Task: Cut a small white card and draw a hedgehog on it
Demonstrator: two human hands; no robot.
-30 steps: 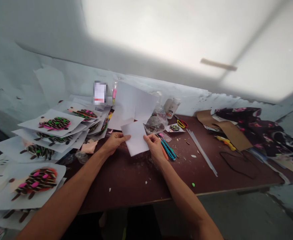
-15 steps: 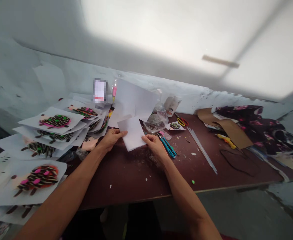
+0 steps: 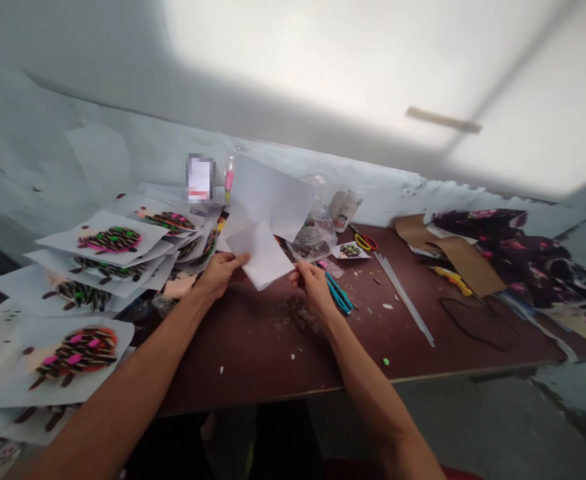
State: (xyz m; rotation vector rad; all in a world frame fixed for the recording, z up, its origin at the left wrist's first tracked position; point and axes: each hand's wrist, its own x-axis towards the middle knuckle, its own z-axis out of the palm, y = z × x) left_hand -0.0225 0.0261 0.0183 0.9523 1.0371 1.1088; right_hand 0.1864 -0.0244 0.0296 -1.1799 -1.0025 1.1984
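Between my hands, above the table, is a folded sheet of white paper (image 3: 267,260), tilted down to the right. My left hand (image 3: 221,272) pinches its left edge between thumb and fingers. At its right corner, the fingertips of my right hand (image 3: 313,281) are closed on the paper. Behind it, larger white sheets (image 3: 273,190) lean against the wall. Blue-handled scissors (image 3: 340,293) lie just right of my right hand, and a crumpled clear plastic bag (image 3: 315,239) sits beyond it.
Stacked hedgehog craft cards (image 3: 107,239) fill the left side. Yellow-and-red scissors (image 3: 363,239), a white cup (image 3: 345,208), clear strips (image 3: 405,300), brown cardboard (image 3: 467,260), a yellow cutter (image 3: 453,281) and dark flowered cloth (image 3: 517,260) lie to the right. Scraps dot the brown table (image 3: 267,347).
The folded paper has turned and tilted, its right corner rising. My right hand has moved slightly up and right with it; my left hand has risen a little.
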